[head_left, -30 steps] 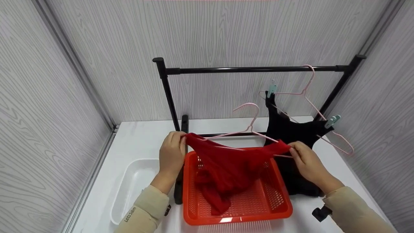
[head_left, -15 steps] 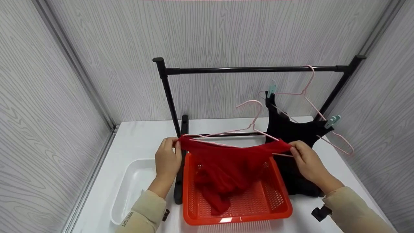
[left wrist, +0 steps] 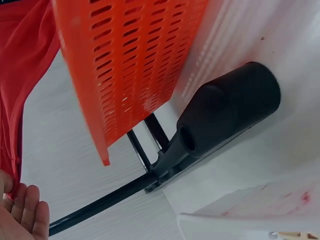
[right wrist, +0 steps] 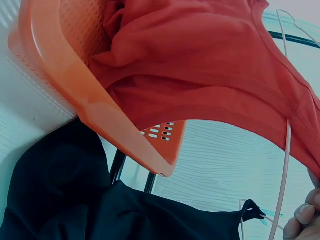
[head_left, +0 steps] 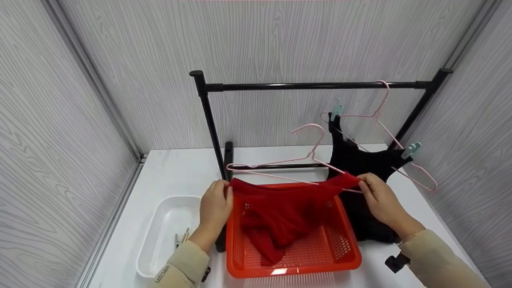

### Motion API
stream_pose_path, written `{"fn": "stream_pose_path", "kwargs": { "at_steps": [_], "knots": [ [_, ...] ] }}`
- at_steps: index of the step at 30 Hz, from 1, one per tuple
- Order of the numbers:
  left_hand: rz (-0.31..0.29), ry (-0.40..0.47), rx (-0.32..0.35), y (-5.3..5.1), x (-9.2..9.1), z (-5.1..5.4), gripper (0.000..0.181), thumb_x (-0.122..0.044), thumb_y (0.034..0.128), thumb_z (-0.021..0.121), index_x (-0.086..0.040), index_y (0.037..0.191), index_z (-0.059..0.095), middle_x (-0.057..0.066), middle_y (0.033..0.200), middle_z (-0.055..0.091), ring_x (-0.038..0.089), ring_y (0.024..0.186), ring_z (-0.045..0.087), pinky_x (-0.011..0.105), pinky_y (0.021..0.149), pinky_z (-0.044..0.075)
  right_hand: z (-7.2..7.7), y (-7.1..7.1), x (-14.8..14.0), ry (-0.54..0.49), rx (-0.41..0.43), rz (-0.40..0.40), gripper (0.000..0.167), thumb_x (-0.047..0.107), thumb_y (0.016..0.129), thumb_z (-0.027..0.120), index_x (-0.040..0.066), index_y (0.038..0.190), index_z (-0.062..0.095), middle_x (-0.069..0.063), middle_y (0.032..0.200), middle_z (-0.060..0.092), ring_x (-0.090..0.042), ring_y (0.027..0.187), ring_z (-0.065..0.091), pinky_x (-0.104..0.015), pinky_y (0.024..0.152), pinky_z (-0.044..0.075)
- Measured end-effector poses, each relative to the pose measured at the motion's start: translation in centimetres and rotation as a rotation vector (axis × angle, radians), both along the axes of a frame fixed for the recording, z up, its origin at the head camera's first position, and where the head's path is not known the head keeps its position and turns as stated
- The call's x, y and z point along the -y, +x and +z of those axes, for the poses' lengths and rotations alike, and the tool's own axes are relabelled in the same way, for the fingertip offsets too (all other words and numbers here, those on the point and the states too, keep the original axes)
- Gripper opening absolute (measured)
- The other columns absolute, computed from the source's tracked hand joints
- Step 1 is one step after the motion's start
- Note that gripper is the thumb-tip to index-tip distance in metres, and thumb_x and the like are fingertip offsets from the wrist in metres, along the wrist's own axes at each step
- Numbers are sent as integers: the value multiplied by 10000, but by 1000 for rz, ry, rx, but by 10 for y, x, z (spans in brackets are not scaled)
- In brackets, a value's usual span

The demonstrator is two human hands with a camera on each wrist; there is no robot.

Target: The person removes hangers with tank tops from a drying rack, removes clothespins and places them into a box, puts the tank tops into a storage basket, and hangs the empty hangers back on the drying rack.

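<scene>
A red garment is stretched between both hands above an orange-red basket, its lower part lying inside. The left hand pinches its left top corner; the right hand pinches the right corner. A pink hanger has its right end inside the garment's right strap, while its left end shows bare behind the cloth. In the left wrist view, fingertips of the left hand hold the red cloth. In the right wrist view, the hanger wire passes the red fabric near the right hand.
A black rack stands behind the basket. On its right, a second pink hanger carries a black garment held by green clips. A white tray with clothespins lies left of the basket.
The garment's left corner went outward with the left hand, then came down and inward, off the hanger's left end. The hanger's hook shifted slightly up and right; the right hand barely moved.
</scene>
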State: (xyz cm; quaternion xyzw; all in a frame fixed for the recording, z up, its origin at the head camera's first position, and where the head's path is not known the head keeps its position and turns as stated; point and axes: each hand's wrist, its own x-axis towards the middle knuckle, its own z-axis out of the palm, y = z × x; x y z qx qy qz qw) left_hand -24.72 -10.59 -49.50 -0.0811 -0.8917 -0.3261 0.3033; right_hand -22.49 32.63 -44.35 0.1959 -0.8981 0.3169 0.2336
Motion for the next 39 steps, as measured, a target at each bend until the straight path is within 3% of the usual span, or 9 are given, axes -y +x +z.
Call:
{"fn": "stream_pose_path", "kwargs": {
  "at_steps": [20, 27, 39],
  "knots": [
    [-114, -108, 23, 20, -28, -21, 65, -112, 910, 696, -69, 936, 654, 80, 883, 670, 279, 792, 668, 417, 708, 557, 1, -1, 3, 2, 25, 3, 126, 17, 1014, 533, 18, 1043, 656, -8, 975, 645, -134, 903, 575, -198, 833, 405],
    [-190, -152, 31, 24, -35, -25, 71, -118, 909, 696, -80, 932, 641, 65, 857, 657, 261, 760, 662, 403, 703, 562, 0, 0, 5, 5, 41, 5, 120, 39, 1019, 537, 26, 1044, 654, -4, 964, 643, -137, 899, 578, -204, 826, 414],
    [-283, -240, 198, 33, -50, -27, 103, -224, 942, 704, -131, 968, 670, 14, 891, 674, 167, 811, 649, 338, 776, 580, 2, 2, 6, 36, 63, 2, 131, 78, 1035, 523, 37, 1050, 647, -13, 967, 639, -131, 900, 581, -228, 812, 434]
  ]
}}
